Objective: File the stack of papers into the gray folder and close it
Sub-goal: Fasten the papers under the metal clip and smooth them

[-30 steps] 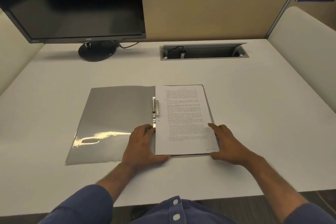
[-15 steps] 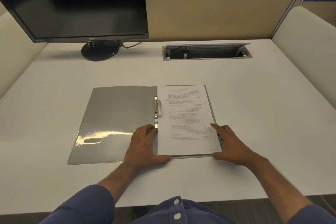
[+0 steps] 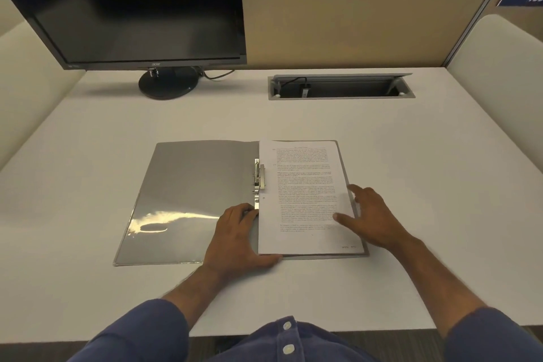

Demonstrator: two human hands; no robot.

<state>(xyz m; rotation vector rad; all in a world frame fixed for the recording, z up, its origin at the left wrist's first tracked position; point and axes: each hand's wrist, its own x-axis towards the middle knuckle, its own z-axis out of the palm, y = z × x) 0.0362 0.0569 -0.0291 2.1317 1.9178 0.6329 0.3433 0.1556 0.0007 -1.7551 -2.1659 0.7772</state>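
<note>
Papers (image 3: 307,197) lie on the right half of the open gray folder (image 3: 191,200) on the table (image 3: 411,185). Left hand (image 3: 238,239) rests flat at the spine, grasping nothing; right hand (image 3: 371,219) is spread on the sheets' edge — square them under the metal clip (image 3: 259,175) before closing.

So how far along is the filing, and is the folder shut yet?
Done: the stack of papers lies on the right half of the gray folder. In hand: the left hand rests at the spine by the metal clip, and the right hand steadies the pages. Whether they are clipped I cannot tell. Left: close the open cover.
</note>
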